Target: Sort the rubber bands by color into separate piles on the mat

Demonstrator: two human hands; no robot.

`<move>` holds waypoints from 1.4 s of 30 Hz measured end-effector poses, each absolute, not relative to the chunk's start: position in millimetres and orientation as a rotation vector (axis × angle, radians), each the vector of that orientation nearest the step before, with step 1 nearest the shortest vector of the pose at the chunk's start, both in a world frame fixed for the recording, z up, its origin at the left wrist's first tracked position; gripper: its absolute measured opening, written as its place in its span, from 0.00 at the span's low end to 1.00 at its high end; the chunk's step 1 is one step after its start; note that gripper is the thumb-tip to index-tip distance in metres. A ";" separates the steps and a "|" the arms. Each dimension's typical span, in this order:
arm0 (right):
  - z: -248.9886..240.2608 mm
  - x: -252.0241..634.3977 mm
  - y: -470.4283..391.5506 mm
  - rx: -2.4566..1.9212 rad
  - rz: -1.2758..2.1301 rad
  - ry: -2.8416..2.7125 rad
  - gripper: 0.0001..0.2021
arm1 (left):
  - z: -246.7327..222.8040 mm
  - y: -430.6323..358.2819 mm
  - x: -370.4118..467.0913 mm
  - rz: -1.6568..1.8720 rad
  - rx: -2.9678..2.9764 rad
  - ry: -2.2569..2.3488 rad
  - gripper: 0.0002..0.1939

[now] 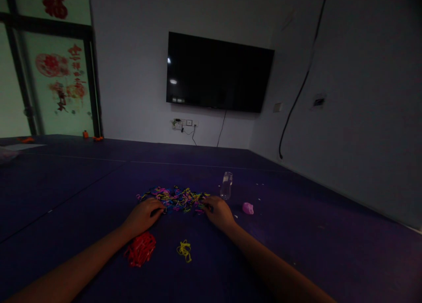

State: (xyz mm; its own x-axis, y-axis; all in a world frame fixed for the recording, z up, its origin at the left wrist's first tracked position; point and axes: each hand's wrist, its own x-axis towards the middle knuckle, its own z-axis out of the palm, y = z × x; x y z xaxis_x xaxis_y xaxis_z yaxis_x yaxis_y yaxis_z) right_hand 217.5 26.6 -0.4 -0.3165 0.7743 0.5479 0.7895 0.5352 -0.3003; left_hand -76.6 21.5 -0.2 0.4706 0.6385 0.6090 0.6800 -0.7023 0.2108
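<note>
A loose heap of thin, multicoloured rubber bands (180,199) lies on the dark purple surface, with my hands at its two sides. My left hand (145,215) is at the near left edge, thumb and finger curled together in a pinch; what they hold is too small to make out. At the right edge, my right hand (219,211) has its fingers bent closed against the bands, their tips partly hidden. Below my left wrist sits a bunch of red rubber bands (141,249). A small cluster of yellow rubber bands (184,250) lies between my forearms.
Behind my right hand a clear bottle (226,185) is on the purple surface (99,193). A pink lump-shaped object (248,208) and small white scraps lie to its right. A television (219,72) hangs on the far wall; a black cable (298,96) hangs at right.
</note>
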 end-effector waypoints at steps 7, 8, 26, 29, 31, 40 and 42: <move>-0.3 218.6 30.2 -1.251 -0.029 -2.277 0.16 | 2.1 19.4 -75.6 -1.034 -2.656 -1.213 0.11; -0.4 219.0 30.7 -1.263 -0.029 -2.281 0.16 | 2.7 19.0 -75.4 -1.028 -2.660 -1.216 0.11; 0.7 218.9 27.4 -1.354 -0.053 -2.197 0.15 | 0.3 20.6 -76.2 -1.017 -2.656 -1.203 0.10; 0.5 219.6 27.7 -1.375 -0.055 -2.228 0.15 | -0.2 21.2 -76.3 -1.031 -2.647 -1.196 0.10; 0.8 219.8 27.6 -1.392 -0.046 -2.240 0.16 | -0.2 21.1 -76.5 -1.032 -2.651 -1.193 0.10; 3.8 215.5 25.0 -1.425 -0.023 -2.179 0.17 | 0.5 20.9 -76.4 -1.019 -2.652 -1.207 0.10; 2.2 215.7 26.0 -1.408 -0.020 -2.153 0.17 | 1.0 20.0 -75.9 -1.029 -2.643 -1.201 0.11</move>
